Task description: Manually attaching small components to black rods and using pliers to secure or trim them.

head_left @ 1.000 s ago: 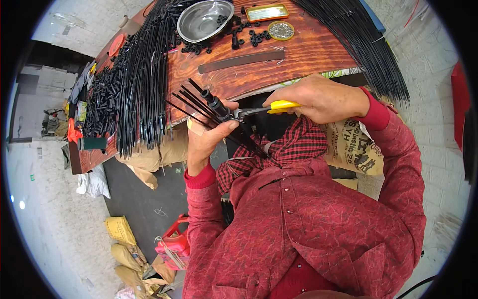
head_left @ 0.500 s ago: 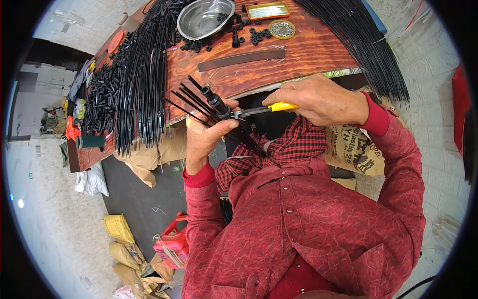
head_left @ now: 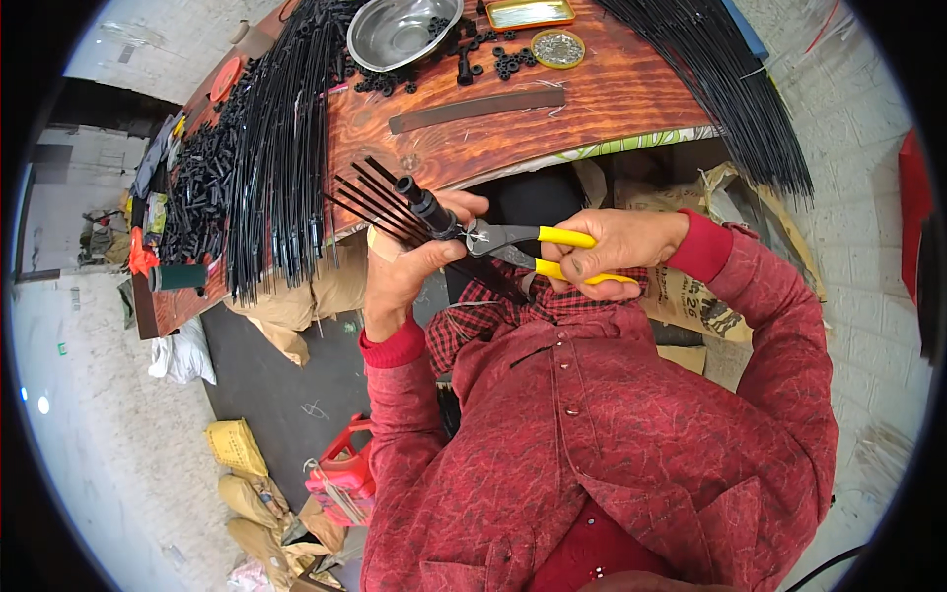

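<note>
My left hand [head_left: 409,266] grips a bundle of thin black rods [head_left: 380,202] that fan out up and to the left from a black cylindrical hub [head_left: 426,205]. My right hand [head_left: 617,247] holds yellow-handled pliers [head_left: 538,247], whose jaws meet the bundle just below the hub, beside my left thumb. Both hands are held above my lap, in front of the wooden table's edge [head_left: 552,148]. The red sleeves of my shirt cover both forearms.
On the wooden table lie a large heap of long black rods [head_left: 286,138], another sheaf at the right [head_left: 720,79], a steel bowl [head_left: 400,30], small black parts [head_left: 493,64], a round tin [head_left: 558,47], a yellow tray [head_left: 528,12] and a dark flat bar [head_left: 473,107]. Sacks and a red can sit on the floor.
The pliers' handles have spread apart in my right hand. The bundle and my left hand have stayed nearly in place.
</note>
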Motion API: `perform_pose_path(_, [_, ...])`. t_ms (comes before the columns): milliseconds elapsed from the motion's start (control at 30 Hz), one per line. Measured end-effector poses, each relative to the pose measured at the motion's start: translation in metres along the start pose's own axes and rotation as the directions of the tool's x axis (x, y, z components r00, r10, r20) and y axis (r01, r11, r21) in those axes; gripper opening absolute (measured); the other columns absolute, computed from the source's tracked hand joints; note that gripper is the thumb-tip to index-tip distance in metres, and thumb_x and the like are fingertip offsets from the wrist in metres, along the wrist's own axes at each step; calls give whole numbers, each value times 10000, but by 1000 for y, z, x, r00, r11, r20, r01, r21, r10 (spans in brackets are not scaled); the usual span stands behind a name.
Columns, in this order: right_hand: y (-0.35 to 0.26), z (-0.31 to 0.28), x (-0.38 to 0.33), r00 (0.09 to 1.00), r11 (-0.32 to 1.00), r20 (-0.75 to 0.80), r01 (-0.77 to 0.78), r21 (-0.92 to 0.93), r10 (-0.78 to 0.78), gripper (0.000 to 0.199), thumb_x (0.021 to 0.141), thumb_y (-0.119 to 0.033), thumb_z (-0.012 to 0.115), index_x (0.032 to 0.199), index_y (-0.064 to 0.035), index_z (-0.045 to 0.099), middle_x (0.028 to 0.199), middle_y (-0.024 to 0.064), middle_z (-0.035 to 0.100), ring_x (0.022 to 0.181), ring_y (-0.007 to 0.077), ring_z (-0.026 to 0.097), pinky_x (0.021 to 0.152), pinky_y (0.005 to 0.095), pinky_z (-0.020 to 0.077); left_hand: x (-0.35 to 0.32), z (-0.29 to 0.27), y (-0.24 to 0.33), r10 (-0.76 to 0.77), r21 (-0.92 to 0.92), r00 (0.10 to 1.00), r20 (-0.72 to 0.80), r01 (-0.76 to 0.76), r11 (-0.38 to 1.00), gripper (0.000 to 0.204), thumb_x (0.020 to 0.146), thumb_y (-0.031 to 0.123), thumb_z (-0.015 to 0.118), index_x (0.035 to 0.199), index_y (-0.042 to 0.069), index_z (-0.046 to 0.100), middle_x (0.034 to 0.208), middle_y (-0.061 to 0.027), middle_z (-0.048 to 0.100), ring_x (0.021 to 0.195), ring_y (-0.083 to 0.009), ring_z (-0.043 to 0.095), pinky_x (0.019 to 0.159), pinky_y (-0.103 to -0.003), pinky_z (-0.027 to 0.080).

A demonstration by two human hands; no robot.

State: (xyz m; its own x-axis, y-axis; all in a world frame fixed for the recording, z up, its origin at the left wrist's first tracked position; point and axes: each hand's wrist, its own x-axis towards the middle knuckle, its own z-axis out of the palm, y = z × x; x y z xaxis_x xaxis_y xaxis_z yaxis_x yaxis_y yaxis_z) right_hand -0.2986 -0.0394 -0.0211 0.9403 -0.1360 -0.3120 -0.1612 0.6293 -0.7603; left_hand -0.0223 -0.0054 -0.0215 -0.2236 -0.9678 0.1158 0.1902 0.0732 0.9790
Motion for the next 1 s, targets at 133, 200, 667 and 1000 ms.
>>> perform_pose_path(133, [-5,3,-4,980,972,-199,-54,-230,7,351,787,-177,801,967,-5,554,630,44,593,458,113,572,407,231,423,1,-4,0,-67,28,995,69,65,997,438,666,175,843,984,-20,614,1053,-235,668,955,-269,647,872,-378,502])
perform_pose_path(200, [-17,15,-9,957,910,-288,-85,-406,-40,382,786,-239,797,990,-13,567,604,40,589,462,111,567,431,247,426,0,-3,-2,-85,48,994,67,82,995,452,664,181,845,991,-19,607,1044,-242,666,961,-278,646,870,-376,502])
perform_pose_path(667, [-28,37,-33,699,-132,-73,-235,-963,-711,441,866,-306,687,1201,-28,613,767,92,625,583,193,616,521,305,491,-1,0,3,-56,112,996,-74,64,992,443,611,125,818,988,-39,654,1072,-223,676,989,-277,641,922,-397,475])
perform_pose_path(1000, [-26,14,-31,927,949,-374,-120,-292,2,616,971,-550,477,1091,40,605,544,40,545,460,138,542,434,270,439,-3,0,-1,-28,15,1000,14,28,1000,396,683,65,780,1033,-72,657,1069,-190,692,933,-207,661,860,-340,516])
